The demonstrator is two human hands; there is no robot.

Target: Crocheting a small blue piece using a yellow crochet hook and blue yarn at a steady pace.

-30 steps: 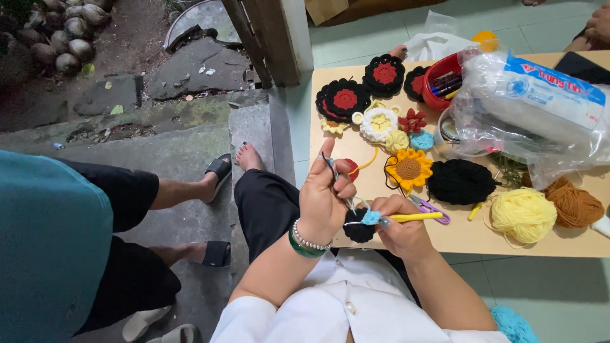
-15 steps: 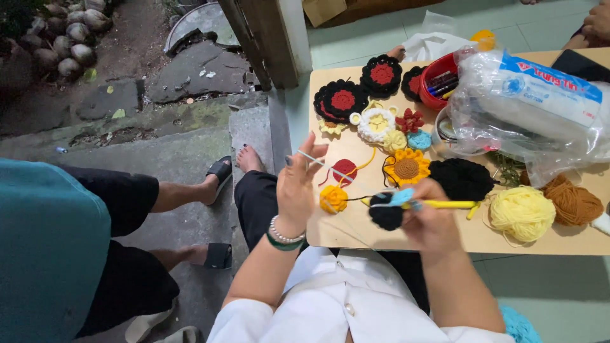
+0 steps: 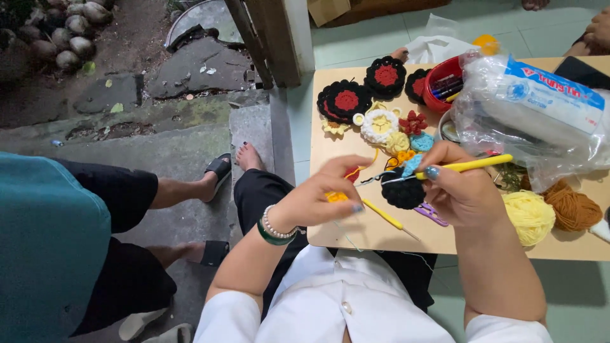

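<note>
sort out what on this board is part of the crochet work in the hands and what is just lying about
In hand:
right hand
yellow-handled crochet hook
left hand
small orange-yellow crochet piece
black yarn piece, by the hook tip

Lying about:
red-and-black crochet flowers
yellow yarn ball
brown yarn ball
red tub
plastic bag
spare hook

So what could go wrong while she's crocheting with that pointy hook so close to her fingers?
The yellow crochet hook in the right hand points toward the left hand, so a slip might poke the fingertips. The thin yarn strand between the hands could snag on the spare hook lying under them. The yellow yarn ball sits near the board's front edge and may roll off if tugged.
</note>
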